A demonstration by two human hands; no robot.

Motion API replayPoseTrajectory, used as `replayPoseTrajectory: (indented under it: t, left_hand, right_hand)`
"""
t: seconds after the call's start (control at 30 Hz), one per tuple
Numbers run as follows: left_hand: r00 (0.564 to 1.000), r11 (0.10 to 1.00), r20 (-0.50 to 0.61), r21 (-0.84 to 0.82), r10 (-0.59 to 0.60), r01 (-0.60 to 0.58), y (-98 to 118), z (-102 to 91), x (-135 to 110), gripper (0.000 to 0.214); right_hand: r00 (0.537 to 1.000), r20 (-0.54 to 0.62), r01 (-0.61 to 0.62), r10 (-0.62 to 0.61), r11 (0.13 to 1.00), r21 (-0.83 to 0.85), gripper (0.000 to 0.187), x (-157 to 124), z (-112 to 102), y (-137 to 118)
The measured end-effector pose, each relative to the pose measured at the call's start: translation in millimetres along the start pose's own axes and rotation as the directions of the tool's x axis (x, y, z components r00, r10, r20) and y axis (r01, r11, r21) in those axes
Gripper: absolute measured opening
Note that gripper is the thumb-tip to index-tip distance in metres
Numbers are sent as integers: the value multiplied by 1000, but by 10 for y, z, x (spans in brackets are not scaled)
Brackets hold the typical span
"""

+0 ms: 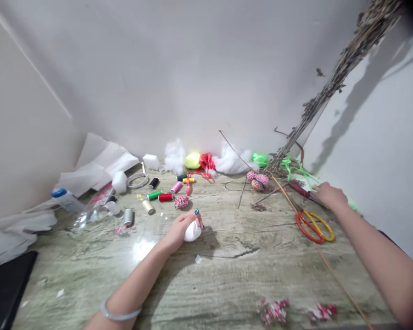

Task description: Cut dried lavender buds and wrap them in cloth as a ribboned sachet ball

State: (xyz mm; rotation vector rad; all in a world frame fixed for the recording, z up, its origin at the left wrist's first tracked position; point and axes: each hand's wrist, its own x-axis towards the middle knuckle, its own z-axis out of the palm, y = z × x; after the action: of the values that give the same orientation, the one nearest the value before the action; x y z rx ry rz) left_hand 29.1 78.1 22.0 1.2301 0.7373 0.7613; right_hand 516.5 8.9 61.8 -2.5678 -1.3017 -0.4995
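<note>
My left hand [182, 228] is closed around a white foam egg [192, 232], resting it on the wood-grain tabletop [227, 279]. My right hand [328, 195] reaches to the far right and lies over a dark red-handled tool [301, 190], fingers curled on it. Scissors with red and yellow handles [313, 225] lie just in front of that hand. A long thin stick [330, 266] runs diagonally under my right forearm.
Several thread spools [165, 197], pink-white twine balls [181, 201] [259, 181], white stuffing [175, 156], green ribbon [294, 168] and a dry branch [330, 87] crowd the back. A plastic bottle [67, 199] and white paper [99, 165] lie left. Pink scraps [273, 310] sit near the front edge.
</note>
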Motion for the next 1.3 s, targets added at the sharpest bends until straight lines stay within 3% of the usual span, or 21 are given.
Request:
replayPoseTrajectory:
  t: [0.1, 0.23, 0.33, 0.43, 0.53, 0.57, 0.67, 0.73, 0.83, 0.93, 1.07, 1.17, 1.3]
  left_hand:
    - [1000, 1000, 13, 6, 6, -6, -12, -12, 0, 35]
    - [1000, 1000, 12, 25, -10, 9, -8, 2, -11, 36]
    - [1000, 999, 12, 41, -17, 16, 12, 33, -23, 36]
    - [999, 999, 30, 15, -36, 36, 33, 80, -44, 37]
    - [990, 994, 95, -39, -102, 106, 35, 137, -78, 38]
    - [984, 990, 119, -48, -130, 136, 32, 155, -92, 37]
    - [962, 974, 185, -65, -202, 217, 33, 194, -134, 35]
    - [949, 960, 204, -94, -241, 264, 54, 197, -150, 35]
    - [936, 940, 237, -161, -260, 302, 104, 173, -155, 37]
    - [927, 938, 254, -140, -277, 318, 126, 151, -156, 37]
    - [893, 922, 272, -52, -358, 385, 68, 186, -173, 38]
    - [892, 895, 292, -184, -345, 407, 24, 260, -184, 30]
    - [915, 840, 169, -363, -365, 403, 44, 298, -147, 17]
  right_hand:
    - [979, 146, -154, 139, 984, 94, 45, 128, 57, 103]
    - [972, 186, -195, 146, 938, 286, 49, 100, -38, 25]
    - [990, 127, -114, 61, 878, 464, 50, -271, -151, -204]
    - [984, 130, 17, -122, 792, 611, 36, -955, -252, -646]
    - [878, 86, 277, -470, 648, 710, 25, -1617, -356, -1251]
    - [802, 64, 391, -594, 602, 697, 21, -1769, -391, -1459]
    - [596, 1, 620, -803, 461, 635, 15, -1983, -452, -1993]
    - [528, -8, 669, -849, 410, 620, 13, -1992, -429, -2212]
    - [550, -19, 682, -835, 436, 587, 9, -1970, -311, -2312]
    - [582, -44, 683, -812, 459, 568, 8, -1961, -211, -2247]
    - [592, -157, 697, -791, 404, 593, 12, -1954, -227, -2156]
    - [595, -228, 720, -771, 384, 578, 18, -1977, -267, -2146]
    - [649, -238, 700, -723, 445, 559, 18, -1953, -261, -2133]
